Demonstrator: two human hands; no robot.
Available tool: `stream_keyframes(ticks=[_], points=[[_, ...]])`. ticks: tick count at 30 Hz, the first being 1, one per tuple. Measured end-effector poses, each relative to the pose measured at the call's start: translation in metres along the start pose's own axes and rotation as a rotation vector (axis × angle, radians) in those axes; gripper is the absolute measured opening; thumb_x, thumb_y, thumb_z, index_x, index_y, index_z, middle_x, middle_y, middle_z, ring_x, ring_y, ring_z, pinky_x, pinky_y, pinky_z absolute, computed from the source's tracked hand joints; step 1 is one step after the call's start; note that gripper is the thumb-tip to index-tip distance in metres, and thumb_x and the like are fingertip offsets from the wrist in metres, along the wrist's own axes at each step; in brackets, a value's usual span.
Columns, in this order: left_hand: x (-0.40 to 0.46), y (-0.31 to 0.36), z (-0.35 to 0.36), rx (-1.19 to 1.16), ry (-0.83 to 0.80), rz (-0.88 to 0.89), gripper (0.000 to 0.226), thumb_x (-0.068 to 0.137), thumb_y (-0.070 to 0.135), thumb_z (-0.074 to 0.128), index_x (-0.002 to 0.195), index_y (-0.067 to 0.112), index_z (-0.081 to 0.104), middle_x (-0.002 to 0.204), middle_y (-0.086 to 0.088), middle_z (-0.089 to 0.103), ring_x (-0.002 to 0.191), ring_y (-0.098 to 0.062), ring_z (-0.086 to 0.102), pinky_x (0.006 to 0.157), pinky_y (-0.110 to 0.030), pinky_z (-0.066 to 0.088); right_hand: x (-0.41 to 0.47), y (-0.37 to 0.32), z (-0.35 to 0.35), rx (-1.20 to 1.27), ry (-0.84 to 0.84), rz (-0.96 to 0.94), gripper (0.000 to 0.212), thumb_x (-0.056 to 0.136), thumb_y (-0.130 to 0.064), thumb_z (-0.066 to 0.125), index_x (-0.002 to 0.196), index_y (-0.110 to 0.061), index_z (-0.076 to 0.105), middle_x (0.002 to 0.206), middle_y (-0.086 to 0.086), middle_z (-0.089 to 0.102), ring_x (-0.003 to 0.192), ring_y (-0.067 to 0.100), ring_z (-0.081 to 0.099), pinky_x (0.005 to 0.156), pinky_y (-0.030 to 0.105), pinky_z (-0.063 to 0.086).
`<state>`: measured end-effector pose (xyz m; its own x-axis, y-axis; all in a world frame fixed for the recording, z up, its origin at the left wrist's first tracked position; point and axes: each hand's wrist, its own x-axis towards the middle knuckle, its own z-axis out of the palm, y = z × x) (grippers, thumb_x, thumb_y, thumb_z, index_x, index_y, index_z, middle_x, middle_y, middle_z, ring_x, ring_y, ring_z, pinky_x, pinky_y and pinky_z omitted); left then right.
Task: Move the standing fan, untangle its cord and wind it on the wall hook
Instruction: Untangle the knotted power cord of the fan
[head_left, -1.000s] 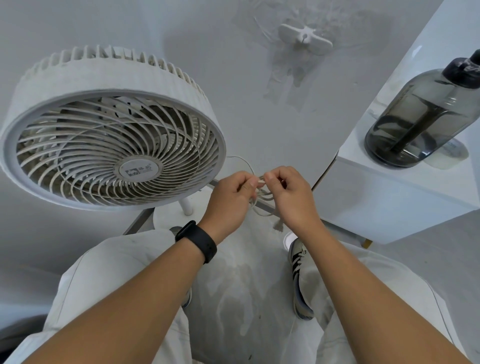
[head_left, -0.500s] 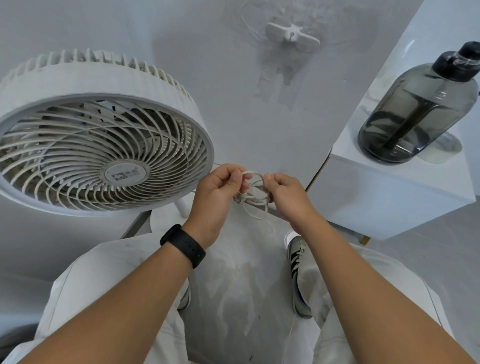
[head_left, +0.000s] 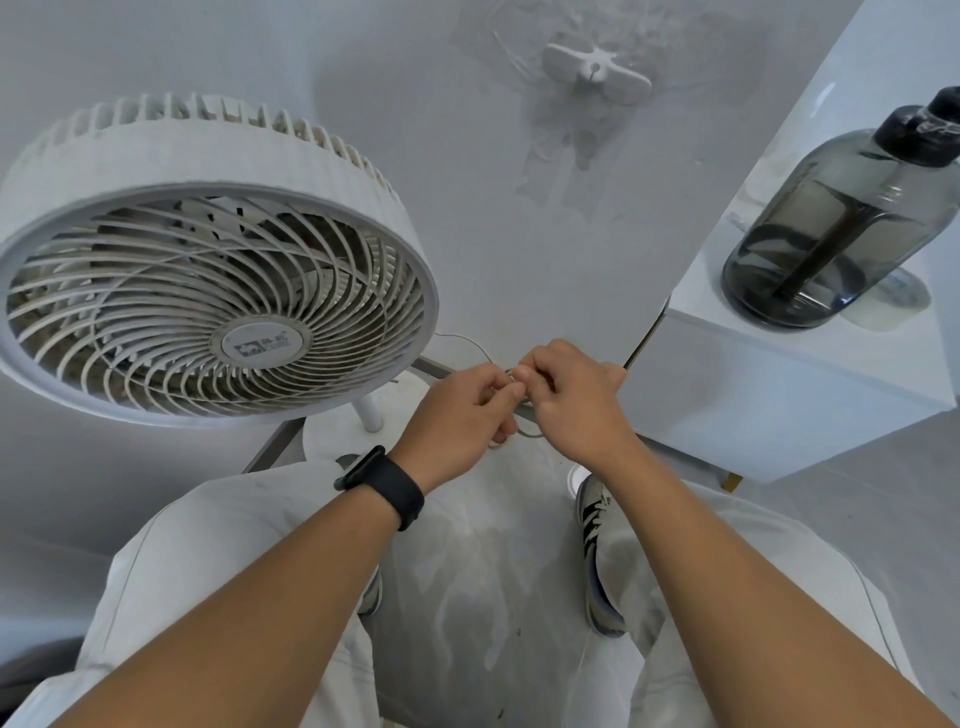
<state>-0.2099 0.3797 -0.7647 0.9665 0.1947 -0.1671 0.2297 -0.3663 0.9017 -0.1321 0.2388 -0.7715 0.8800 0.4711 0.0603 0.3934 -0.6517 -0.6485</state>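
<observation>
While the white standing fan tilts on its pole at the left, both hands meet just right of it. The left hand, above a black wristband, and the right hand each pinch the thin white cord, bunched between their fingertips. High on the wall is the white wall hook. A dark water jug stands on a white cabinet at right.
</observation>
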Motion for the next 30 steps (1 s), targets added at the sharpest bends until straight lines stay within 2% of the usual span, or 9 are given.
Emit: stream_keyframes(ticks=[2, 4, 8, 11, 15, 19, 23, 27, 30], points=[[0.001, 0.000, 0.001, 0.012, 0.005, -0.011, 0.019, 0.103, 0.028, 0.059, 0.089, 0.017, 0.067, 0.077, 0.000, 0.076, 0.068, -0.016, 0.070, 0.073, -0.037, 0.057, -0.001, -0.001, 0.001, -0.003, -0.008, -0.001, 0.027, 0.102, -0.027, 0.054, 0.077, -0.037, 0.055, 0.085, -0.010, 0.054, 0.087, 0.006, 0.052, 0.084, 0.039, 0.024], [0.001, 0.001, 0.002, -0.010, 0.018, -0.027, 0.020, 0.103, 0.026, 0.057, 0.088, 0.015, 0.066, 0.078, 0.000, 0.076, 0.071, -0.016, 0.069, 0.074, -0.039, 0.056, -0.001, -0.003, 0.002, 0.009, 0.011, 0.037, 0.028, 0.103, -0.031, 0.053, 0.076, -0.036, 0.056, 0.086, -0.010, 0.055, 0.087, 0.005, 0.052, 0.084, 0.037, 0.022], [0.003, 0.006, 0.004, -0.159, 0.090, -0.006, 0.020, 0.101, 0.020, 0.055, 0.084, 0.013, 0.064, 0.075, -0.004, 0.072, 0.074, -0.022, 0.068, 0.076, -0.039, 0.055, 0.003, -0.004, 0.001, 0.003, 0.171, 0.149, 0.023, 0.102, -0.036, 0.052, 0.079, -0.034, 0.058, 0.095, -0.009, 0.055, 0.093, 0.007, 0.051, 0.078, 0.036, 0.016], [0.003, 0.007, 0.006, -0.260, 0.065, 0.011, 0.019, 0.100, 0.022, 0.055, 0.085, 0.014, 0.064, 0.072, -0.002, 0.067, 0.072, -0.019, 0.066, 0.074, -0.034, 0.053, 0.006, -0.002, 0.002, 0.076, 0.217, 0.184, 0.017, 0.101, -0.036, 0.056, 0.085, -0.036, 0.061, 0.105, -0.012, 0.056, 0.100, 0.008, 0.053, 0.085, 0.037, 0.023], [0.002, 0.009, 0.007, -0.288, 0.020, 0.000, 0.021, 0.098, 0.026, 0.053, 0.083, 0.015, 0.062, 0.069, 0.001, 0.063, 0.072, -0.018, 0.065, 0.076, -0.032, 0.055, 0.007, 0.001, 0.006, 0.226, 0.280, 0.191, 0.014, 0.100, -0.027, 0.061, 0.091, -0.022, 0.071, 0.108, -0.004, 0.060, 0.087, 0.002, 0.056, 0.090, 0.034, 0.043], [-0.002, 0.014, 0.009, -0.245, -0.019, -0.022, 0.026, 0.106, 0.015, 0.046, 0.082, 0.015, 0.057, 0.064, 0.005, 0.060, 0.072, -0.017, 0.070, 0.073, -0.019, 0.053, 0.010, 0.000, 0.004, 0.319, 0.278, 0.290, 0.017, 0.100, -0.021, 0.060, 0.088, -0.019, 0.072, 0.100, -0.001, 0.066, 0.091, 0.010, 0.057, 0.083, 0.026, 0.042], [-0.003, 0.017, 0.009, -0.220, -0.031, -0.038, 0.029, 0.105, 0.014, 0.043, 0.078, 0.015, 0.054, 0.061, 0.004, 0.058, 0.075, -0.022, 0.073, 0.079, -0.031, 0.052, 0.011, 0.003, 0.005, 0.407, 0.263, 0.420, 0.020, 0.101, -0.022, 0.058, 0.091, -0.014, 0.073, 0.083, 0.000, 0.069, 0.071, 0.013, 0.058, 0.072, 0.030, 0.047], [-0.003, 0.018, 0.006, -0.166, 0.007, -0.054, 0.029, 0.102, 0.014, 0.042, 0.074, 0.012, 0.051, 0.059, 0.002, 0.056, 0.076, -0.025, 0.075, 0.079, -0.031, 0.052, 0.011, 0.002, 0.005, 0.415, 0.245, 0.454, 0.023, 0.102, -0.021, 0.057, 0.092, -0.011, 0.074, 0.075, -0.002, 0.067, 0.066, 0.010, 0.057, 0.066, 0.028, 0.046], [-0.003, 0.020, 0.003, -0.178, 0.012, -0.066, 0.030, 0.099, 0.013, 0.041, 0.070, 0.009, 0.049, 0.053, 0.001, 0.059, 0.081, -0.031, 0.075, 0.091, -0.046, 0.055, 0.012, 0.002, 0.005, 0.429, 0.260, 0.480, 0.023, 0.101, -0.020, 0.057, 0.090, -0.009, 0.074, 0.075, 0.000, 0.068, 0.067, 0.012, 0.058, 0.067, 0.028, 0.048]])
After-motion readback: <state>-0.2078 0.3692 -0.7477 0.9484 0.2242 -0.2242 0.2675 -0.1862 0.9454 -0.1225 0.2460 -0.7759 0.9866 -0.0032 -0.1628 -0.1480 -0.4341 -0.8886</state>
